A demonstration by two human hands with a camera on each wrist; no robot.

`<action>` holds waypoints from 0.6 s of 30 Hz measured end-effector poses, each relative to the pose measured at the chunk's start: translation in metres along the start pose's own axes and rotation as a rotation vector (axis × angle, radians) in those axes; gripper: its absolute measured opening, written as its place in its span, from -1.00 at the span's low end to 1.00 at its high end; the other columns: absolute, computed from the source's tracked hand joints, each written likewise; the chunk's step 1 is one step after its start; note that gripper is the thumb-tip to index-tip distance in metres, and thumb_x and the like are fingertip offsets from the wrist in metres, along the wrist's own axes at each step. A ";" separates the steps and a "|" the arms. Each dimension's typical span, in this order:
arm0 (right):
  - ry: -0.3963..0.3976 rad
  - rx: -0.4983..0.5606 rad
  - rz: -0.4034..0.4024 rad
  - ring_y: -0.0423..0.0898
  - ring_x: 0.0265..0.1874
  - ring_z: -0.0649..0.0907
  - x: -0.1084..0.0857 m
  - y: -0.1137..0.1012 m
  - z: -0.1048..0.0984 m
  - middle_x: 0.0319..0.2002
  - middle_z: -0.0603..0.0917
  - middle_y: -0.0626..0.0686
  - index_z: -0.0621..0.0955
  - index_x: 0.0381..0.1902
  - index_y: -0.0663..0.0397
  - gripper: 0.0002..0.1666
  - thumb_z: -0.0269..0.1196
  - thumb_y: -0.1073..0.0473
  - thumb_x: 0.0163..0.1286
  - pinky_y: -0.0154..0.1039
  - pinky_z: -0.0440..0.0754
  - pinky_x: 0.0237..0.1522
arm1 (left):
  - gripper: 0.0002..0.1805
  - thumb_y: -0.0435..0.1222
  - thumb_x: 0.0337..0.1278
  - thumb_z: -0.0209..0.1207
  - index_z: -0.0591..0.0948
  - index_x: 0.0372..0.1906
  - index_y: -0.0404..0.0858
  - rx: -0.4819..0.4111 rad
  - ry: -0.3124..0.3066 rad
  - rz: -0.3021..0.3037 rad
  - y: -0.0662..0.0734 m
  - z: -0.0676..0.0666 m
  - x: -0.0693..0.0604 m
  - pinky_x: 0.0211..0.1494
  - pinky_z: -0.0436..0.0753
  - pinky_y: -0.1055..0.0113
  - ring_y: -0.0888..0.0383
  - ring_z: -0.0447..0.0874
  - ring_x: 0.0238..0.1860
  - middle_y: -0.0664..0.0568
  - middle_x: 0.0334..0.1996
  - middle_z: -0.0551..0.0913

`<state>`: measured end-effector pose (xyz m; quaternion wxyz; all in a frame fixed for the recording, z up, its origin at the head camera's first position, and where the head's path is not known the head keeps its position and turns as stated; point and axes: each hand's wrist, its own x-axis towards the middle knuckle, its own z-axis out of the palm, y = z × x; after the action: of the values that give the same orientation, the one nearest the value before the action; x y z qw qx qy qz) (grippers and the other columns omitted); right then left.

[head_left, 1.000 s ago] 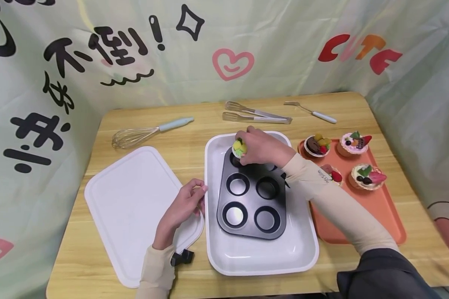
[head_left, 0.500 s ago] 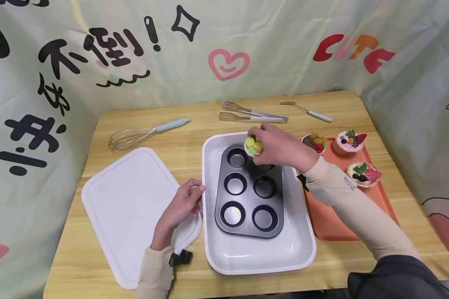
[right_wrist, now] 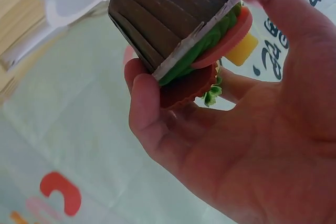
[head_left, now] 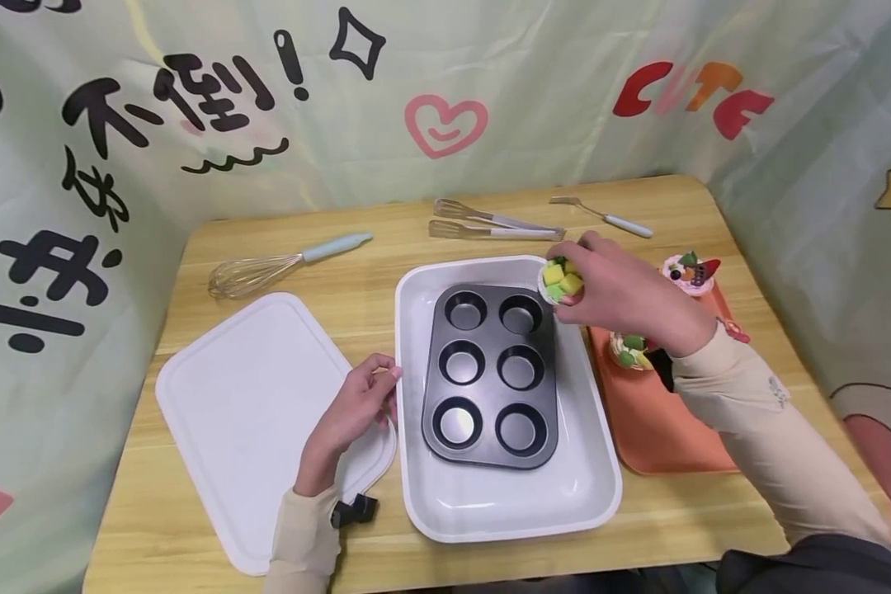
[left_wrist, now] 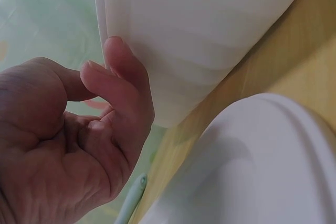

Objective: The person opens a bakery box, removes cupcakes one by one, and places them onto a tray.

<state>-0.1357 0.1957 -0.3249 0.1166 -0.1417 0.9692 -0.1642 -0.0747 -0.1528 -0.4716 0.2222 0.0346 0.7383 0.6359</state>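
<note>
My right hand (head_left: 631, 289) grips a small cupcake with green cream and yellow cubes (head_left: 560, 280) above the far right edge of a white basin (head_left: 516, 516). In the right wrist view, its brown fluted case (right_wrist: 168, 14) is between thumb and fingers. A reddish-brown scalloped piece with green leaves (right_wrist: 181, 90) shows beside it; I cannot tell whether it belongs to the cupcake. Inside the basin lies a dark muffin tin (head_left: 490, 412) with bare cups. My left hand (head_left: 356, 404), fingers loosely bent, touches the basin's left rim from outside.
On the right, an orange tray (head_left: 668, 429) bears several decorated tarts, partly hidden by my right arm. A white lid-like board (head_left: 245, 412) lies on the left. Along the back are a whisk (head_left: 289, 264), tongs (head_left: 490, 227) and a fork (head_left: 601, 216).
My right hand has moved right with the cupcake, from over the tin's far left cup to beyond its far right one. The left hand has stayed at the basin's rim.
</note>
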 end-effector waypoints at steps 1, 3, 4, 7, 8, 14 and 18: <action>0.008 -0.008 0.009 0.12 -0.24 0.50 -0.004 0.003 -0.001 -0.04 0.45 0.26 0.44 0.29 0.15 -0.21 0.43 0.11 0.11 -0.09 0.57 -0.38 | -0.72 -0.24 0.55 -0.01 0.38 0.02 -0.43 -0.001 -0.002 0.000 0.000 0.000 0.000 -0.66 0.49 0.38 0.09 0.56 -0.65 -0.11 -0.63 0.54; 0.024 -0.014 0.029 0.12 -0.24 0.51 -0.012 0.010 -0.002 -0.06 0.45 0.25 0.46 0.27 0.14 -0.24 0.43 0.10 0.10 -0.07 0.57 -0.37 | -0.74 -0.26 0.55 -0.02 0.38 0.01 -0.43 0.000 0.000 0.000 0.000 0.001 0.001 -0.66 0.49 0.37 0.08 0.55 -0.66 -0.11 -0.63 0.53; 0.035 -0.017 0.029 0.12 -0.23 0.51 -0.016 0.013 -0.002 -0.06 0.45 0.25 0.46 0.25 0.15 -0.25 0.42 0.10 0.10 -0.05 0.57 -0.35 | -0.74 -0.26 0.55 -0.01 0.38 0.01 -0.42 0.001 0.004 -0.002 0.000 0.000 0.001 -0.67 0.49 0.36 0.07 0.55 -0.66 -0.11 -0.63 0.53; 0.059 -0.012 0.033 0.13 -0.21 0.51 -0.026 0.021 0.000 -0.05 0.46 0.27 0.48 0.22 0.18 -0.28 0.42 0.12 0.09 0.01 0.57 -0.29 | -0.74 -0.26 0.54 0.00 0.38 0.00 -0.43 0.008 0.015 -0.010 0.001 0.000 0.001 -0.67 0.49 0.35 0.06 0.55 -0.66 -0.12 -0.63 0.52; 0.063 -0.012 0.038 0.14 -0.20 0.50 -0.030 0.023 0.002 -0.06 0.46 0.27 0.49 0.21 0.17 -0.29 0.42 0.11 0.08 0.02 0.57 -0.27 | -0.74 -0.25 0.54 0.00 0.39 0.00 -0.43 0.011 0.018 -0.013 0.001 -0.001 0.001 -0.67 0.49 0.35 0.06 0.54 -0.66 -0.13 -0.63 0.52; 0.051 -0.013 0.060 0.19 -0.13 0.52 -0.047 0.035 0.014 0.00 0.47 0.34 0.50 0.22 0.20 -0.26 0.43 0.10 0.07 0.11 0.61 -0.18 | -0.71 -0.23 0.54 0.00 0.41 0.01 -0.44 0.024 0.021 -0.012 0.000 -0.001 0.000 -0.66 0.49 0.35 0.07 0.54 -0.65 -0.16 -0.62 0.52; 0.055 -0.007 0.085 0.15 -0.19 0.52 -0.059 0.042 0.021 0.00 0.45 0.32 0.49 0.23 0.20 -0.25 0.42 0.08 0.08 0.04 0.59 -0.26 | -0.73 -0.25 0.54 -0.01 0.42 0.01 -0.42 0.024 0.016 0.000 -0.001 0.000 0.001 -0.67 0.49 0.36 0.08 0.53 -0.66 -0.12 -0.63 0.52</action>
<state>-0.0850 0.2459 -0.3485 0.0964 -0.0963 0.9778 -0.1594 -0.0748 -0.1524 -0.4726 0.2157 0.0323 0.7478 0.6271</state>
